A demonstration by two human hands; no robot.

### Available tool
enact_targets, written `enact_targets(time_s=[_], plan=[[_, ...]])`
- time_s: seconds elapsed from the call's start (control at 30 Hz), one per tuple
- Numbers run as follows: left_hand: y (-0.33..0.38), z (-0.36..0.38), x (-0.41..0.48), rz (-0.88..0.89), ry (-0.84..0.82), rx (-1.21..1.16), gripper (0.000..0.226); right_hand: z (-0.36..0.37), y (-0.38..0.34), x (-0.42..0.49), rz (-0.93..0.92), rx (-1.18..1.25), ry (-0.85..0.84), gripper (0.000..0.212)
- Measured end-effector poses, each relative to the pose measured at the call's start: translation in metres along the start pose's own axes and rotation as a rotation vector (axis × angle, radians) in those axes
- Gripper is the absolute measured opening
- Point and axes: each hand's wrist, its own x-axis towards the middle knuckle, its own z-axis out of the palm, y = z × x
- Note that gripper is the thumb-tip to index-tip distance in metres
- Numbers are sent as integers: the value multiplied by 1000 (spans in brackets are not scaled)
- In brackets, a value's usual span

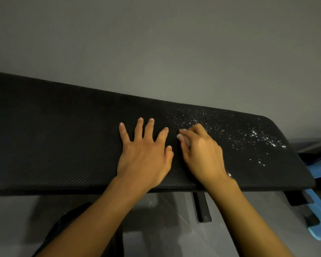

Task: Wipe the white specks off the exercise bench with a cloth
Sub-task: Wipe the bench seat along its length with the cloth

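The wiping looks to be under way on the long black textured-vinyl exercise bench (63, 145), whose padded top runs across the view against a plain grey wall (156, 43). The left hand (145, 156) lies flat and released on the pad, fingers spread, apparently to steady it. Just beside it, the right hand (200, 151) is clenched around a small white cloth (183, 138), only a crumpled edge of which shows past the fingers. The scattered white specks (248, 136) lie beyond that hand, thickest towards the bench's rounded end. The next move probably calls for sweeping the cloth towards that end with steady pressure. Most of the cloth is hidden; the blue object (319, 219) below the bench end is cut off and unidentifiable.
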Motion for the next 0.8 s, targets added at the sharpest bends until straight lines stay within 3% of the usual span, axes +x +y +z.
enact_targets(time_s=[0.2,0.47,0.67,0.8], plan=[[-1,2,-1,13,23,-25,61,-10,-14,-29,-140,33,-55,33],[-1,3,-1,14,31,-19,60,9,-18,53,108,5,-107,33],[-2,5,0,23,70,-60,64,-7,-25,11,49,85,-127,16],[-3,6,1,17,84,-72,63,-1,-17,36,96,51,-117,18]])
